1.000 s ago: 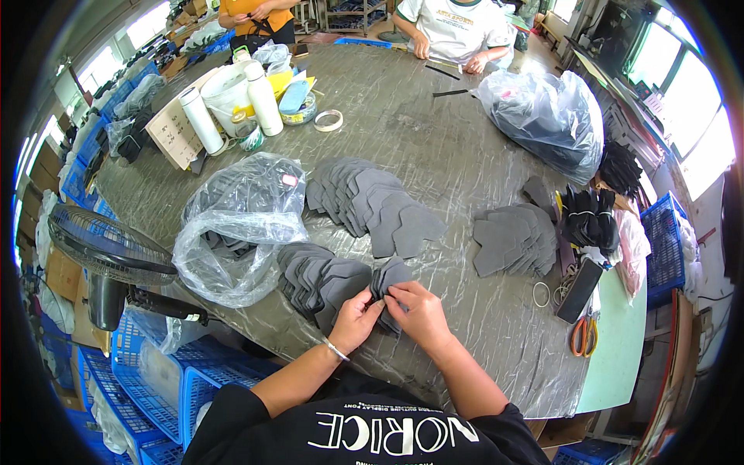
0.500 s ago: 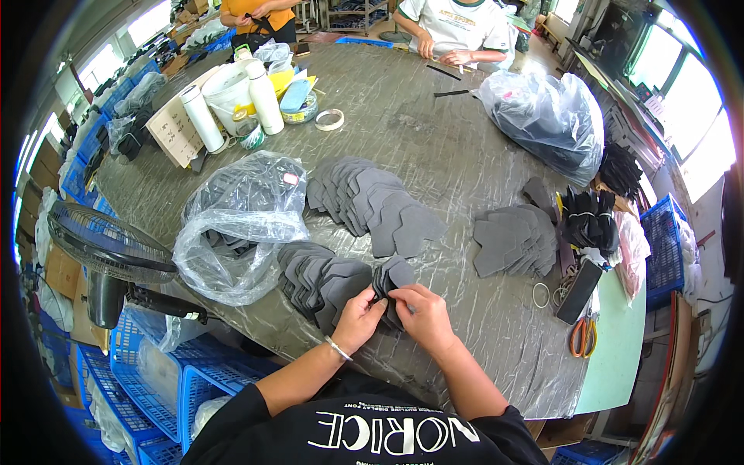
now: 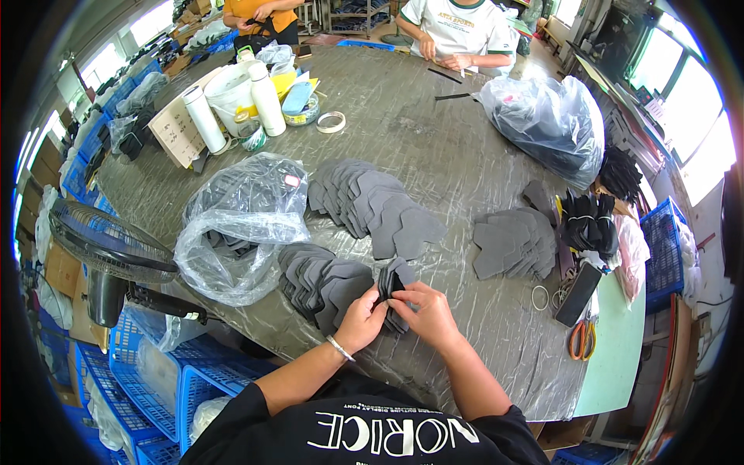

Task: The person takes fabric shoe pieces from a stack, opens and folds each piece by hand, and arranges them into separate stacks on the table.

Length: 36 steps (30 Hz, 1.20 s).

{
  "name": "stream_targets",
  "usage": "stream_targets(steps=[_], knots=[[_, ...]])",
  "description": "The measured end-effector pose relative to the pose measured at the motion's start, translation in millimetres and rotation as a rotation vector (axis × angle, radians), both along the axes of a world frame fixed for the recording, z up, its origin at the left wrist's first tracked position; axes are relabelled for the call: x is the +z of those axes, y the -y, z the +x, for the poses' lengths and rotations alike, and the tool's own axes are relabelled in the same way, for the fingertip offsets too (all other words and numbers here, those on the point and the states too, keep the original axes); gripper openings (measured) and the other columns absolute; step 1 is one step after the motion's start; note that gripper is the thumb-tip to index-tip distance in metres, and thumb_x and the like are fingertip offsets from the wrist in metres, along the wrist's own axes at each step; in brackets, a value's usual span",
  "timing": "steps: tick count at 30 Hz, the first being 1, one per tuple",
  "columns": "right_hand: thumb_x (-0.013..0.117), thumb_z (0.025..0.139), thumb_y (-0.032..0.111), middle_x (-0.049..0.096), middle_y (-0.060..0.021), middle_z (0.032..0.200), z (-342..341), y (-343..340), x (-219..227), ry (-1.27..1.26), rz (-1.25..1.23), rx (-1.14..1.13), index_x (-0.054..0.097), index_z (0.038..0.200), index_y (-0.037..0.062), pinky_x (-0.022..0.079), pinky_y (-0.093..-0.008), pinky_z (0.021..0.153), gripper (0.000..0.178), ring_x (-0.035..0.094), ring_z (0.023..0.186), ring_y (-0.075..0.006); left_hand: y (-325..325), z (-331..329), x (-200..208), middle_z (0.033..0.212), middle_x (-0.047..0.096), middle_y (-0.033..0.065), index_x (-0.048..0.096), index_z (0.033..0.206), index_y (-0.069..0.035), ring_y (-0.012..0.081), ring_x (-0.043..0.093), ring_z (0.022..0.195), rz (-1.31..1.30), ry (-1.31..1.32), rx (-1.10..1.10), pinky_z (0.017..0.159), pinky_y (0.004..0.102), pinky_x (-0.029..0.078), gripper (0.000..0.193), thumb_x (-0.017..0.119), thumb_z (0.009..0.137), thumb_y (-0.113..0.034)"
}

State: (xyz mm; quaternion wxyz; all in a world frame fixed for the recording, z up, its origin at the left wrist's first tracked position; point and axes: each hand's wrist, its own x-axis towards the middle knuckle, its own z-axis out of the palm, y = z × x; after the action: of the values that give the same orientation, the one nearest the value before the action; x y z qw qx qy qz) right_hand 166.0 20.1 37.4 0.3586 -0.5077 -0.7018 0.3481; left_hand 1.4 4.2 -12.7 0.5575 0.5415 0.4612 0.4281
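Note:
A small stack of dark grey, flat cut pieces [image 3: 398,273] stands on edge between my two hands, near the table's front edge. My left hand [image 3: 363,319] is closed on its left side, thumb against the near edges. With thumb and fingers pinched, my right hand [image 3: 431,314] grips the stack's right side. Just left of it lies a row of overlapping grey pieces [image 3: 337,288], which my left hand is next to. Beyond my hands spreads a larger fanned row of similar pieces [image 3: 380,205]. Another fanned pile [image 3: 513,242] lies to the right.
A clear plastic bag [image 3: 248,225] with dark pieces sits left; a fuller bag [image 3: 546,128] is far right. Scissors [image 3: 583,339], a black phone-like slab [image 3: 578,294] and black bundles [image 3: 589,221] lie right. A fan [image 3: 112,240] stands left. Two people work across the table [image 3: 403,124].
The pieces between my hands have shifted slightly, with dark gaps now showing between them. My right hand has moved a little to the right; my left hand stays close to the same place.

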Motion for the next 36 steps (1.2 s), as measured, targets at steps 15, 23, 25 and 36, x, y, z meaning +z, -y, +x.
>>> stream_targets(steps=[15, 23, 25, 36], knots=[[0.068, 0.080, 0.004, 0.065, -0.0117, 0.084, 6.9, -14.8, -15.7, -0.161, -0.086, 0.130, 0.070, 0.090, -0.0015, 0.050, -0.0293, 0.065, 0.012, 0.063, 0.071, -0.0207, -2.6, -2.2, 11.7, 0.107, 0.067, 0.0161, 0.050, 0.129, 0.004, 0.0150, 0.063, 0.094, 0.044, -0.164, 0.019, 0.085, 0.0280, 0.048, 0.037, 0.050, 0.093, -0.005], [0.067, 0.080, 0.003, 0.064, -0.0129, 0.087, 8.3, -22.8, -10.5, -0.085, 0.004, 0.235, 0.069, 0.089, -0.0011, 0.051, -0.0319, 0.068, 0.010, 0.065, 0.075, -0.0263, -3.0, -2.5, 2.3, 0.114, 0.064, 0.0210, 0.048, 0.131, 0.005, 0.0226, 0.064, 0.102, 0.070, -0.145, 0.024, 0.087, 0.0296, 0.047, 0.040, 0.050, 0.093, -0.005], [0.067, 0.081, 0.003, 0.064, -0.0129, 0.088, 10.2, -24.0, -12.9, -0.108, -0.010, 0.243, 0.069, 0.090, -0.0007, 0.051, -0.0322, 0.068, 0.010, 0.065, 0.076, -0.0270, -3.5, -3.6, 7.1, 0.115, 0.063, 0.0214, 0.047, 0.132, 0.005, 0.0231, 0.064, 0.103, 0.075, -0.171, 0.017, 0.088, 0.0298, 0.047, 0.040, 0.050, 0.092, -0.005], [0.070, 0.080, 0.007, 0.066, -0.0121, 0.090, 2.6, -12.4, -13.0, -0.037, 0.064, 0.074, 0.071, 0.089, 0.0015, 0.052, -0.0346, 0.068, 0.011, 0.066, 0.077, -0.0296, -4.5, 2.5, 0.8, 0.104, 0.065, 0.0084, 0.053, 0.125, 0.005, 0.0090, 0.057, 0.092, 0.157, -0.184, 0.073, 0.085, 0.0248, 0.046, 0.033, 0.049, 0.093, -0.001]])
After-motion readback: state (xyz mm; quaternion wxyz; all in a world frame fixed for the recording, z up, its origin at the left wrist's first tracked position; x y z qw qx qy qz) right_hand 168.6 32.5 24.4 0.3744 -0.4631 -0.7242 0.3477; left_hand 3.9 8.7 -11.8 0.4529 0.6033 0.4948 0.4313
